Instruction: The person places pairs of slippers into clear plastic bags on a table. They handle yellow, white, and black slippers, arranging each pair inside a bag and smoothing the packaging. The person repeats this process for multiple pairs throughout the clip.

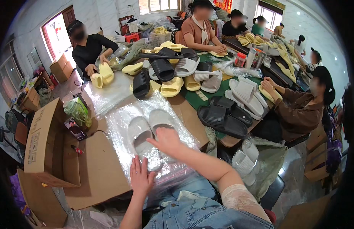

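Two pale grey slippers (139,128) lie side by side at the near part of the table, toes pointing away from me. They rest among shiny clear plastic bags (116,131); some glare crosses them, and I cannot tell whether they are in a bag or on top. My left hand (142,177) lies open on the plastic, fingers spread, by the heel of the left slipper. Over the right slipper's foot opening is my right hand (167,142). Its thumb stretches left, while its other fingers are mostly hidden beneath the hand.
An open cardboard box (51,141) stands at left, near a phone (74,128) and a green bottle (76,112). Beyond lies a heap of black, yellow and grey slippers (163,68). Black slippers (224,118) are to the right. Several people sit around the tables, some handling yellow slippers.
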`<state>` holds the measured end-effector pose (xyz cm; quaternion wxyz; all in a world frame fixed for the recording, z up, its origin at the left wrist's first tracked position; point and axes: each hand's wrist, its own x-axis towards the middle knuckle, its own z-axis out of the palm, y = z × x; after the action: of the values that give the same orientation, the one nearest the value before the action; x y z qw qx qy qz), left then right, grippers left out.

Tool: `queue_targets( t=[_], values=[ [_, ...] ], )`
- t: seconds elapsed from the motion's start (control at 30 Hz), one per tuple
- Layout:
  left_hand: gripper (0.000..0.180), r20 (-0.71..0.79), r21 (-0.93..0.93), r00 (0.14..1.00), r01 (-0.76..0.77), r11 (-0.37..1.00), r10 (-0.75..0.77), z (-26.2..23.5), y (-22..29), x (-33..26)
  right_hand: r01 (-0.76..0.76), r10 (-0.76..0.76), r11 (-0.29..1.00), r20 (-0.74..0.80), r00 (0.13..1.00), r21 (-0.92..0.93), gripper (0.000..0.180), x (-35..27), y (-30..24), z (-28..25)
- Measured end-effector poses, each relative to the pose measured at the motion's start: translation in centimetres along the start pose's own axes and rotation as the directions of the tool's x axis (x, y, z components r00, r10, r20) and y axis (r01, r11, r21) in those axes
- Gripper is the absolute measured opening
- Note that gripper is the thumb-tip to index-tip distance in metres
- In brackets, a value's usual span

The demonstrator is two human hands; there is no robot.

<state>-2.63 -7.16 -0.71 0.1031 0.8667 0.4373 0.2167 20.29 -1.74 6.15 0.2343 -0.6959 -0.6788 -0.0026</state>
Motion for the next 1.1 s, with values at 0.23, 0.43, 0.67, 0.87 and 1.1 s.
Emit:
queue_targets(
  t=[0.23,0.43,0.67,0.87,1.1],
  values=[
    [0.071,0.066,-0.035,0.998,-0.003,0.999,0.005,-0.1,-0.4,0.0,-0.199,0.202,0.974,-0.015,0.979,0.112,0.055,1.3,-1.5,4.0],
    [0.079,0.115,-0.079,0.993,-0.026,0.997,0.035,-1.0,-0.4,0.0,-0.263,0.265,0.956,0.000,0.964,0.131,0.038,0.3,-1.3,5.3],
    [0.075,0.141,-0.120,0.985,-0.086,0.989,0.103,-1.9,-0.9,0.5,-0.200,0.222,0.966,-0.131,0.966,0.164,0.036,-0.8,-0.9,5.7],
    [0.067,0.161,-0.140,0.974,-0.137,0.981,0.159,-2.8,-2.3,0.9,-0.269,0.281,0.953,-0.075,0.957,0.141,0.045,-1.5,-1.9,5.2],
    [0.051,0.102,-0.190,0.984,-0.127,0.974,0.148,-3.6,-3.8,2.5,-0.255,0.258,0.771,0.081,0.963,0.583,0.034,-1.4,-0.1,1.7]
  ],
)
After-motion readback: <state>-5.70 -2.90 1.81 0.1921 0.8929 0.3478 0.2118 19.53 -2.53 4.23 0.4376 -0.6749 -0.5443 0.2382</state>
